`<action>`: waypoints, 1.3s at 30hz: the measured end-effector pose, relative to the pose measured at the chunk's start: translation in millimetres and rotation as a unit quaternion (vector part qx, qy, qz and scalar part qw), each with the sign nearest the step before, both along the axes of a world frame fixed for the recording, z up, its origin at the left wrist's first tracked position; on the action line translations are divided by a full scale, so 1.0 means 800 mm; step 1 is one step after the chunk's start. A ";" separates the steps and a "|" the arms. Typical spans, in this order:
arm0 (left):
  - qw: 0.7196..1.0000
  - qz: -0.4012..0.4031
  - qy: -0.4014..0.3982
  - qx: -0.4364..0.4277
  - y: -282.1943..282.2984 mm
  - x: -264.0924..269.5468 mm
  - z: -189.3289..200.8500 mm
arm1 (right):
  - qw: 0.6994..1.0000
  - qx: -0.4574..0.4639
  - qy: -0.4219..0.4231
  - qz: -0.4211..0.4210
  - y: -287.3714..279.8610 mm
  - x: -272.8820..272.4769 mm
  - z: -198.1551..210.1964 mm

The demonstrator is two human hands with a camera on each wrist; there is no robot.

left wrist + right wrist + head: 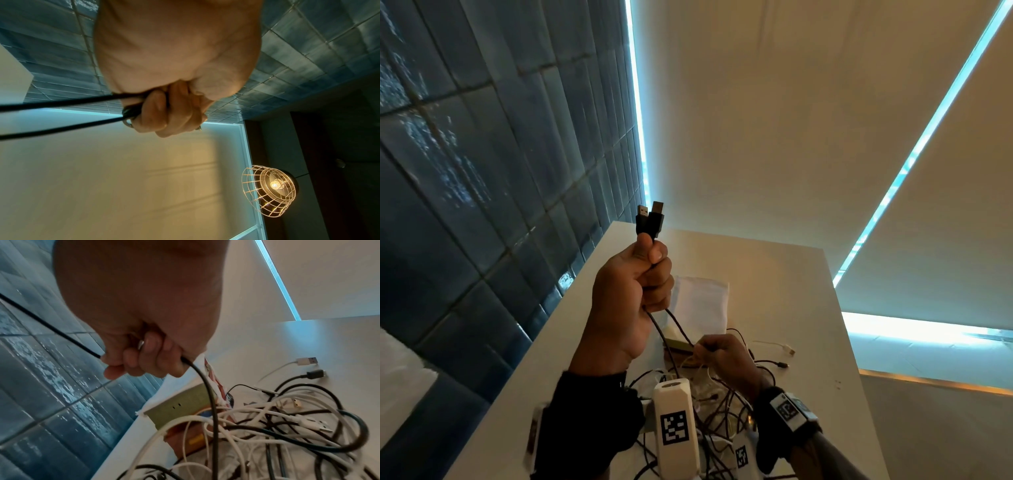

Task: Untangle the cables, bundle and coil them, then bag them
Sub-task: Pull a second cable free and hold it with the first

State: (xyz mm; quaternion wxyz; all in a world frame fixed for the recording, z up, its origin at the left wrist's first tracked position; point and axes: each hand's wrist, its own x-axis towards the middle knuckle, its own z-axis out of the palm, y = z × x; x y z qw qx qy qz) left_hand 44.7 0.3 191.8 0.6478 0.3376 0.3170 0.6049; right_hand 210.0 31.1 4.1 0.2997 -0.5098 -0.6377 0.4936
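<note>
My left hand (650, 263) is raised above the table and grips a black cable just below its two USB plugs (650, 219), which stick up side by side. Both strands of the black cable (61, 113) run from that fist (164, 112) down to my right hand (710, 349). The right hand (144, 360) is lower, over the pile, with its fingers curled round the same black cable (207, 392). A tangle of black and white cables (267, 423) lies on the white table (791, 291). A white cloth bag (702, 305) lies flat behind the hands.
A green and brown box (180, 405) sits under the tangle near the table's left edge. Loose white (787, 349) and black (780, 365) plugs lie to the right of the pile. A blue tiled wall (482, 171) runs along the left; a wire-cage lamp (269, 190) hangs overhead.
</note>
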 end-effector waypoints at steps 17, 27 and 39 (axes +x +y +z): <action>0.978 0.057 0.173 -0.098 0.005 0.009 -0.019 | 0.945 0.057 0.309 -0.084 -0.011 -0.006 0.159; 0.995 -0.004 -0.084 -0.044 0.006 0.007 -0.005 | 0.966 -0.041 0.252 0.041 -0.051 -0.011 0.149; 0.999 0.005 -0.051 0.007 0.001 0.002 0.000 | 0.987 -0.014 0.158 -0.011 -0.026 -0.005 0.045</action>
